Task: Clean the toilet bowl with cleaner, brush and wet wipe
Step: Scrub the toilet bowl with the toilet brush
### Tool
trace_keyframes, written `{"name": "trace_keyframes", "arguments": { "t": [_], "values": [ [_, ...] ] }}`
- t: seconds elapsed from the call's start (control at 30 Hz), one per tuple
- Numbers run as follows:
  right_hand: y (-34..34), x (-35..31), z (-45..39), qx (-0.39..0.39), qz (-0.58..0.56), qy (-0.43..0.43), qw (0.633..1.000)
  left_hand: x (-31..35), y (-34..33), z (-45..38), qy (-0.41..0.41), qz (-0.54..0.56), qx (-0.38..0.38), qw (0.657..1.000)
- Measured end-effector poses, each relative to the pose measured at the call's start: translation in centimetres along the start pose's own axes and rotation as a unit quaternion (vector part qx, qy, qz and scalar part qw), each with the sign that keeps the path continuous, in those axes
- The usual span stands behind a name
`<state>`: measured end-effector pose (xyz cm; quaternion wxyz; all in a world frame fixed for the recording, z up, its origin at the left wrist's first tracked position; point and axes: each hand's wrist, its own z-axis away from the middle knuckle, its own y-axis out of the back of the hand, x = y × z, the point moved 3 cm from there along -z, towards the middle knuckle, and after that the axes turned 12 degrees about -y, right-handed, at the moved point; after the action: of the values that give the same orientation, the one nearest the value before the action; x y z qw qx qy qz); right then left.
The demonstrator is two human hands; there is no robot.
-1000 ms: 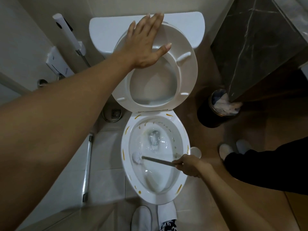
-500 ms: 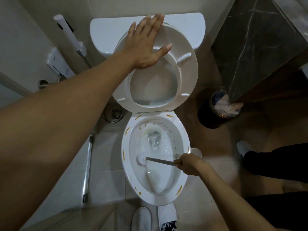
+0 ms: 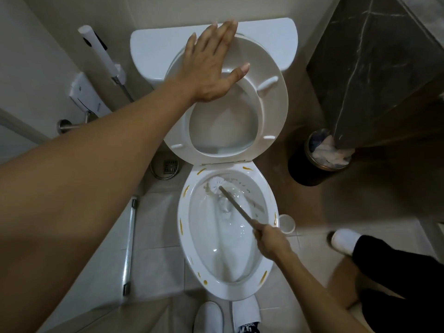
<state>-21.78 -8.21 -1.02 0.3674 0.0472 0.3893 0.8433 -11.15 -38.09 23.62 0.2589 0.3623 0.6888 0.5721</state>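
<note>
The white toilet bowl (image 3: 186,227) stands open in the middle, with yellow-orange streaks on its rim. Its raised seat (image 3: 276,109) leans back against the tank (image 3: 156,46). My left hand (image 3: 211,66) lies flat on the top of the seat, fingers spread. My right hand (image 3: 270,239) grips the thin handle of the toilet brush (image 3: 236,206). The white brush head (image 3: 215,185) presses on the inner wall at the far left of the bowl, just under the rim.
A black waste bin (image 3: 310,164) with crumpled paper stands right of the toilet, under a dark marble counter (image 3: 374,68). A small white cup-like holder (image 3: 287,223) sits beside the bowl. A bidet sprayer (image 3: 101,51) hangs at left. Another person's dark leg and white slipper (image 3: 343,241) are at right.
The brush head has swept from the bowl's left middle wall up to the far rim. My left hand stays on the seat. The other person's foot has shifted.
</note>
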Motion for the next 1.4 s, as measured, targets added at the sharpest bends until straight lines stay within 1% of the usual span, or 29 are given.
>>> {"name": "trace_keyframes", "arguments": {
  "t": [0.1, 0.17, 0.27, 0.33, 0.43, 0.47, 0.6, 0.73, 0.87, 1.0, 1.1, 1.23, 1.4],
  "values": [
    [-1.8, -1.3, 0.8, -0.038, 0.018, 0.034, 0.999, 0.0, 0.0, 0.0, 0.001, -0.001, 0.001, 1.000],
    [-1.5, -1.3, 0.7, -0.027, 0.031, 0.036, 0.999, 0.0, 0.0, 0.0, 0.000, -0.001, 0.000, 1.000],
    [-0.2, 0.0, -0.2, 0.013, 0.003, -0.010, 1.000, -0.1, -0.1, -0.1, 0.002, -0.001, -0.001, 1.000],
    [-0.4, 0.3, -0.1, 0.009, -0.016, -0.026, 0.999, -0.1, -0.1, -0.1, 0.001, -0.003, 0.001, 1.000],
    [-1.5, -0.4, 0.9, -0.038, -0.017, 0.018, 0.999, -0.1, -0.2, -0.1, 0.001, -0.002, 0.003, 1.000],
    [-1.4, -0.6, 1.0, -0.041, -0.009, 0.034, 0.999, -0.2, -0.2, -0.1, 0.001, -0.002, 0.003, 1.000],
    [-0.4, -0.1, -0.5, 0.011, -0.006, 0.000, 1.000, -0.2, -0.3, -0.2, -0.001, -0.003, 0.000, 1.000],
    [-1.0, -0.6, 0.3, -0.034, 0.002, 0.034, 0.999, -0.2, -0.2, -0.2, 0.002, -0.001, 0.000, 1.000],
    [-0.1, -0.2, -1.0, 0.001, -0.002, 0.001, 1.000, -0.2, -0.2, -0.2, -0.002, -0.001, 0.000, 1.000],
    [-0.4, -0.6, -0.4, -0.031, -0.021, 0.023, 0.999, -0.2, -0.1, -0.1, -0.001, 0.006, 0.003, 1.000],
    [-0.4, -0.1, -1.1, -0.017, -0.042, -0.004, 0.999, -0.1, -0.1, -0.1, -0.003, 0.003, 0.002, 1.000],
    [-1.1, -0.2, -0.1, -0.052, -0.062, 0.000, 0.997, -0.1, -0.1, -0.1, -0.003, 0.005, 0.004, 1.000],
    [-0.7, 1.0, -0.9, -0.023, -0.077, -0.044, 0.996, -0.1, 0.0, -0.1, -0.004, 0.003, 0.007, 1.000]
  ]
}}
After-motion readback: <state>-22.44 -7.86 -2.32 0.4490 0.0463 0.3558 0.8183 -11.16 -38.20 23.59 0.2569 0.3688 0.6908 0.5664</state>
